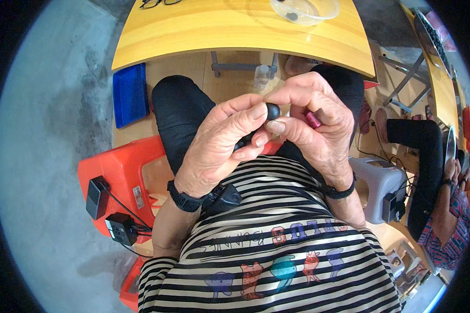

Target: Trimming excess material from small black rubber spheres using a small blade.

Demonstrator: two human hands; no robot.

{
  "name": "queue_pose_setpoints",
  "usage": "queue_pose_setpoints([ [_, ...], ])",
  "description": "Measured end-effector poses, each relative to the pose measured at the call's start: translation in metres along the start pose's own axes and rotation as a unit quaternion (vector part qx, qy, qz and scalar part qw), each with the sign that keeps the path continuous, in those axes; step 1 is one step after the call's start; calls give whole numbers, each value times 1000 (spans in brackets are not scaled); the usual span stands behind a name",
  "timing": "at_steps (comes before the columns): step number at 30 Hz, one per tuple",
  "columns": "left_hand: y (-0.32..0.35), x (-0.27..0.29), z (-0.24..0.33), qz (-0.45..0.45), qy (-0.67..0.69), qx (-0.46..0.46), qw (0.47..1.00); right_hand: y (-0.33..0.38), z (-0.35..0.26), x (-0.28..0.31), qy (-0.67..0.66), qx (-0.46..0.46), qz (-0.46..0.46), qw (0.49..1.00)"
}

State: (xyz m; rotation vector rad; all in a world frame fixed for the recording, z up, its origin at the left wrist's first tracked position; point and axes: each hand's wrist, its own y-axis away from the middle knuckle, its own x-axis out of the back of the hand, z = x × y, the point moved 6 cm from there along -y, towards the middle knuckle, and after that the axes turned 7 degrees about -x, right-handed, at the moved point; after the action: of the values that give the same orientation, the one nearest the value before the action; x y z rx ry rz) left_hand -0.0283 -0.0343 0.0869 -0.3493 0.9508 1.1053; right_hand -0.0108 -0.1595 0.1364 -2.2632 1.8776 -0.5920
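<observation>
Narrowly pinched, the left hand (214, 141) holds a small rounded black piece (273, 111) above the lap, the thumb covering part of it. Another dark shape (241, 143) under those fingers is too covered to identify. Close by, the right hand (326, 130) has its thumb and forefinger tips at the piece, contact unclear, and its curled fingers hold a small magenta piece (313, 120), partly hidden. Beyond, on a yellow table (235, 39), a clear bowl (328, 11) and dark-framed glasses (150, 4) are cut off above. A seated co-worker (446, 224) is cropped by the dark rim.
</observation>
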Motion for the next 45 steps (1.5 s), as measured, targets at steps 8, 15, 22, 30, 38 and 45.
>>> queue_pose_setpoints([
  [8,1,-2,1,-12,-13,-1,1000,0,8,3,-69,-61,-33,995],
  [15,0,-1,-2,-21,-7,24,999,-1,7,6,-95,-70,-33,992],
  [22,-2,-8,-2,-19,6,38,999,-2,1,13,-34,-21,-22,999],
  [30,-4,-6,-4,-36,30,49,998,18,-9,28,145,-26,-12,989],
  [38,-3,-13,-2,-34,22,50,998,24,-19,19,159,33,-9,987],
  [45,-1,-12,-2,-9,8,48,999,24,-20,17,188,64,5,980],
])
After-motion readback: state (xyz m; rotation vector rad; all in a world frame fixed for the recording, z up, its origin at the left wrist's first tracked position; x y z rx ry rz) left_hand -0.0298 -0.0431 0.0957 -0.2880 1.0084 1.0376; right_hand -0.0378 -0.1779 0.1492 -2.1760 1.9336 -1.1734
